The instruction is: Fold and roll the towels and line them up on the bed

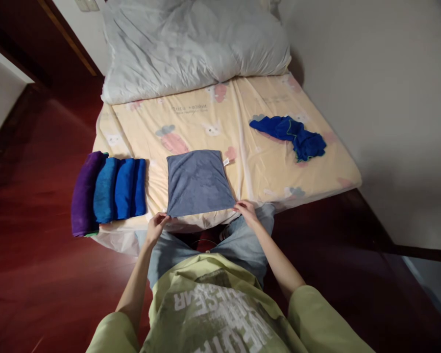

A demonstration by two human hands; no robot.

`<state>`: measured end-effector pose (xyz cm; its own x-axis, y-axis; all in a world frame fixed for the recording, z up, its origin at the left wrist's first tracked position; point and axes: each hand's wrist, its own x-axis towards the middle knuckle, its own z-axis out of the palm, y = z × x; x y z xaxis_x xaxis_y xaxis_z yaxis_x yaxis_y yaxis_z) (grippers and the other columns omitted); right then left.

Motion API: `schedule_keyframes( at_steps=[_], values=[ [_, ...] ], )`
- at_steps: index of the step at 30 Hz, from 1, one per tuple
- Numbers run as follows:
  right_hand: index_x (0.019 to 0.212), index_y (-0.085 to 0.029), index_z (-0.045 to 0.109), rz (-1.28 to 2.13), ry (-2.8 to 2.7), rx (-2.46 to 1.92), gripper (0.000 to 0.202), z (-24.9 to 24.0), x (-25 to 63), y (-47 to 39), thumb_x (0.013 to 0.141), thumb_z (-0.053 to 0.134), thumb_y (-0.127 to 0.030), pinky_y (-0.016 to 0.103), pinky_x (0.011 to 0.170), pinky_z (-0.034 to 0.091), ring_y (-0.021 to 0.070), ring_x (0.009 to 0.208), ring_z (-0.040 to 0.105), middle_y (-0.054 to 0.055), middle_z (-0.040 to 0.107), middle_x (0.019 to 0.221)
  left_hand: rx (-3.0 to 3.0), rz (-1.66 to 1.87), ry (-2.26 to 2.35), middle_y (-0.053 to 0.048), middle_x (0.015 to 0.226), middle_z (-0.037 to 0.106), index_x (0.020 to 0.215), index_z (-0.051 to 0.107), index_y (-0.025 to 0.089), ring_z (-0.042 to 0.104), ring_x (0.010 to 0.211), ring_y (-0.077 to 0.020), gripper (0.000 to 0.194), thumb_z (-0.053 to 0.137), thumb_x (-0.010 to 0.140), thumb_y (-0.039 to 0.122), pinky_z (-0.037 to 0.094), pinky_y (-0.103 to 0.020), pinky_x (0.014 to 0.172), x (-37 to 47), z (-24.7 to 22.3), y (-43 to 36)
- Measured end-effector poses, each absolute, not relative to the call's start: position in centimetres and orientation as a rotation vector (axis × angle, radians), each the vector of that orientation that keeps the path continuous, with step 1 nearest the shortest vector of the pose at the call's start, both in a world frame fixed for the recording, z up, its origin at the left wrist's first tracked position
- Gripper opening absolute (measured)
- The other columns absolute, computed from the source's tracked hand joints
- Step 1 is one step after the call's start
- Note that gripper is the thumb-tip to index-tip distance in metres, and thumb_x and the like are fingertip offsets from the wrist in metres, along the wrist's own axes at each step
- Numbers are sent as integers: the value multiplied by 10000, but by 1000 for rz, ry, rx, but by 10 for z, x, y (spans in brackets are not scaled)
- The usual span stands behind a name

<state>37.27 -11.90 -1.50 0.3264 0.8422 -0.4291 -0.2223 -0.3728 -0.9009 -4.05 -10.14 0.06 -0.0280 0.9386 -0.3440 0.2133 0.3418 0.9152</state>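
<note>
View from above of a person standing at the near edge of a mattress (264,162) covered with a pale yellow sheet printed with carrots and rabbits. A grey-blue towel (198,181), folded to a rough square, lies flat on the mattress close to its near edge, about midway along that edge. The left hand (156,226) pinches the towel's near left corner, fingers closed on the fabric at the edge of the mattress. The right hand (247,211) grips the near right corner in the same way, thumb and fingers shut on the cloth; both corners rest low against the mattress, and the towel's far edge lies flat. A small white tag (226,161) shows at the towel's far right corner. Left of the grey-blue towel, near the mattress's left near corner, a row of folded towels (110,191) sits side by side and touching: one purple at the outer left, then three blue. Right of the grey-blue towel and farther from the person, well apart from it, a crumpled blue cloth (292,135) with a green hem lies unfolded on the sheet. At the far end of the mattress a bundled white duvet (194,44) is heaped against the wall. Dark red wooden flooring (33,235) surrounds the mattress on its left and near sides.
</note>
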Motion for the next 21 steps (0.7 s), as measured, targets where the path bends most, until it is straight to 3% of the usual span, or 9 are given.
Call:
schedule_keyframes(
  at_steps=[8, 13, 18, 21],
  values=[
    [681, -221, 587, 1251, -486, -1498, 357, -9, 368, -126, 541, 825, -448, 318, 635, 609, 179, 653, 678, -8, 642, 690, 902, 970, 1443, -27, 785, 656, 798, 547, 216, 645, 822, -207, 447, 769, 651, 575, 499, -322, 814, -41, -3, -103],
    [668, -239, 541, 1315, -541, -1552, 316, -6, 371, -136, 588, 761, -451, 288, 508, 527, 193, 573, 673, -10, 620, 637, 1013, 849, 1445, -5, 746, 620, 761, 549, 224, 594, 763, -195, 366, 743, 640, 509, 462, -302, 753, -53, -1, -109],
    [814, -237, 600, 1391, -734, -1590, 286, -4, 371, -141, 624, 755, -383, 238, 421, 440, 137, 475, 564, -49, 588, 589, 1334, 618, 1574, -15, 766, 666, 801, 664, 233, 553, 704, -204, 317, 709, 702, 531, 444, -306, 711, -56, 12, -108],
    [919, -231, 685, 1421, -759, -1611, 379, -5, 370, -139, 647, 803, -467, 267, 420, 473, 162, 517, 597, -19, 639, 664, 1361, 616, 1599, -48, 827, 718, 859, 742, 225, 568, 688, -206, 385, 746, 710, 580, 451, -310, 699, -57, 9, -104]
  ],
)
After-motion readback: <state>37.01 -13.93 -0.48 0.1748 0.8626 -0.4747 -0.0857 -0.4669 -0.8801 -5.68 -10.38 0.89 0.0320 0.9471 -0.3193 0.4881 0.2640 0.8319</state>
